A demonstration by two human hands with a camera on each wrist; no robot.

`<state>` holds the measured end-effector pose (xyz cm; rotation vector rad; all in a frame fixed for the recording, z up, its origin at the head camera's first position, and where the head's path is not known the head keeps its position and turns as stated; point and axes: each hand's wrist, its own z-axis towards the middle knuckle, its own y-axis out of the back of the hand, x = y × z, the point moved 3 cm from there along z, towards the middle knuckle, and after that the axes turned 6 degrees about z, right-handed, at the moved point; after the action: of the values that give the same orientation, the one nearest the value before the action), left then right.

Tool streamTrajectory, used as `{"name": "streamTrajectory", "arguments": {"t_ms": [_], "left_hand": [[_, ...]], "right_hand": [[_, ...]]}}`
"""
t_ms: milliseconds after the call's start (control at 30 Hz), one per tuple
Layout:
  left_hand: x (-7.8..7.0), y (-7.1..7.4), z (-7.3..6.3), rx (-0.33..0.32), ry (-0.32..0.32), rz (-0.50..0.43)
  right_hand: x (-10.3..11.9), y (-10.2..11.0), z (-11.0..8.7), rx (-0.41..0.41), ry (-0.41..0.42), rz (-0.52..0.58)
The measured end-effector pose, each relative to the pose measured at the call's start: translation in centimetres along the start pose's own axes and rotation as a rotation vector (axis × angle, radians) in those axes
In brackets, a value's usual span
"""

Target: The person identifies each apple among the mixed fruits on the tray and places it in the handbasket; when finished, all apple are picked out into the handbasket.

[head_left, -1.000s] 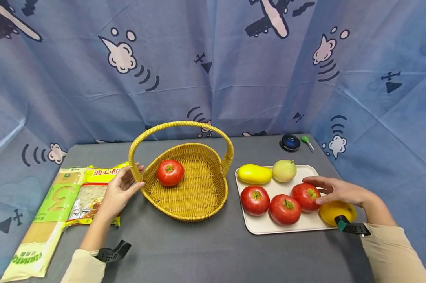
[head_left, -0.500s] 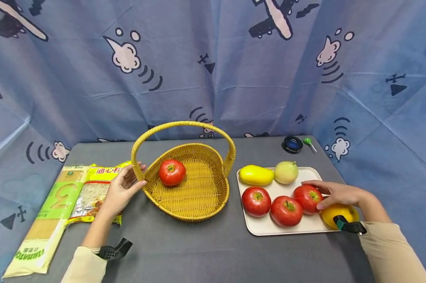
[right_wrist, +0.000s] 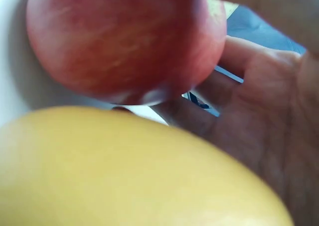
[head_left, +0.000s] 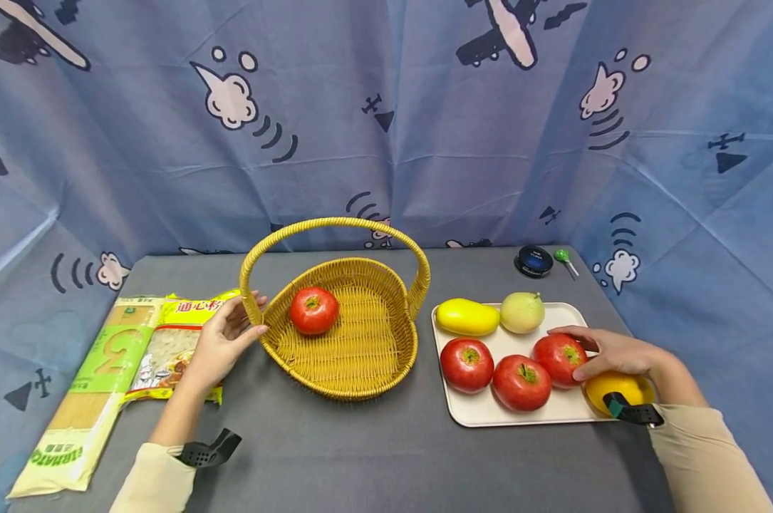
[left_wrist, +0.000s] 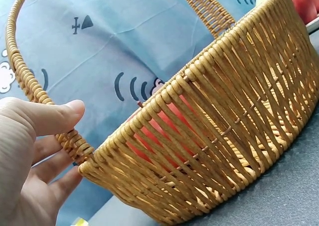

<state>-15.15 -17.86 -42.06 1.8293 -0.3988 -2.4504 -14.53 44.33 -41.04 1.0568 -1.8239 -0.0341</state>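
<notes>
In the head view, the left hand (head_left: 222, 345) grips the foot of the handle (head_left: 335, 222) of the woven basket (head_left: 354, 345), which stands on the desk (head_left: 348, 456), short of its far edge. One red apple (head_left: 314, 311) lies in the left part of the basket. The tray (head_left: 461, 413) is near the desk's right edge. On it, toward its right end, the right hand (head_left: 617, 350) holds a second apple (head_left: 559, 360) between thumb and fingers. A third apple (head_left: 467, 365) lies by the tray's left edge, and a fourth apple (head_left: 522, 382) toward its near edge. A yellow fruit (head_left: 467, 317) is at the far left corner, touching or just beside a pale green fruit (head_left: 522, 312); an orange-yellow fruit (head_left: 619, 390) sits at the near right corner. Judging by this layout, the fruit handling looks early: one apple is in, three remain outside.

In the left wrist view, the thumb and fingers bracket the handle at the basket's rim, and red shows through the weave.

In the right wrist view, fingers curve behind the second apple, with the orange-yellow fruit close to the camera. The apple seems not yet lifted, though its underside is too blurred to be sure.
</notes>
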Motion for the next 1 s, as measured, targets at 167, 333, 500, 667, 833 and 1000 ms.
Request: {"name": "streamTrajectory", "arguments": {"t_ms": [167, 333, 500, 667, 833, 1000], "left_hand": [[-0.1, 0.1, 0.1, -0.005, 0.025, 0.008], [-0.1, 0.0, 0.1, -0.003, -0.003, 0.003], [-0.2, 0.0, 0.0, -0.005, -0.002, 0.002], [-0.2, 0.0, 0.0, -0.002, 0.001, -0.002], [-0.1, 0.0, 0.1, -0.001, -0.001, -0.002], [-0.1, 0.0, 0.1, 0.001, 0.003, -0.004]], "right_hand": [[-0.1, -0.1, 0.0, -0.029, -0.001, 0.041], [0.2, -0.1, -0.2, -0.075, 0.001, 0.040], [0.8, -0.3, -0.8, -0.146, 0.038, 0.028], [1.4, -0.6, -1.1, -0.219, 0.130, 0.026], [2.4, -0.8, -1.6, -0.283, 0.173, 0.033], [4.3, -1.2, -1.6, -0.302, 0.236, -0.001]]}}
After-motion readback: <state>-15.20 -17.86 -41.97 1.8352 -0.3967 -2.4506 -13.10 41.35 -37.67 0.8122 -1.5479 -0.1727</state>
